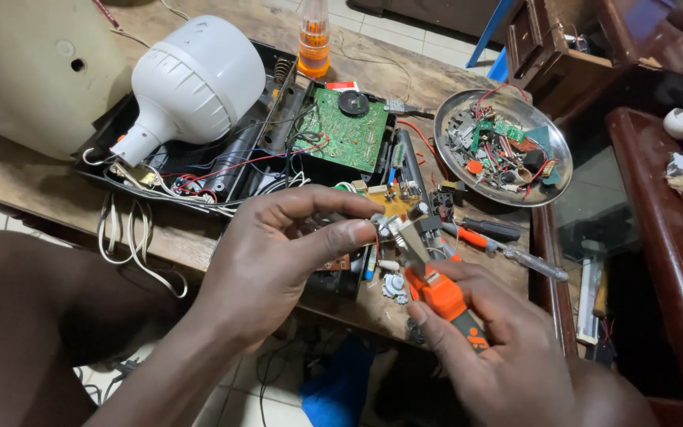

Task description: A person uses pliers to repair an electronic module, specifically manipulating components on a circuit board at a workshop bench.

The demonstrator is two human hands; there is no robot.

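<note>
While the right hand (507, 356) grips orange-handled pliers (436, 289), fingers wrapped tight round the handles, the left hand (278, 253) pinches a small metal part (385, 228) between thumb and forefinger, the plier tips touching it above the wooden table (57, 198). Just beyond: small yellow circuit board (393, 202), screwdriver (507, 249). Farther: open black case (223, 170), its green circuit board (345, 130) exposed, wires loose, so the work looks to be midway; large white bulb (187, 87); round metal tray (551, 130) of spare parts; orange bottle (314, 43) farthest.
</note>
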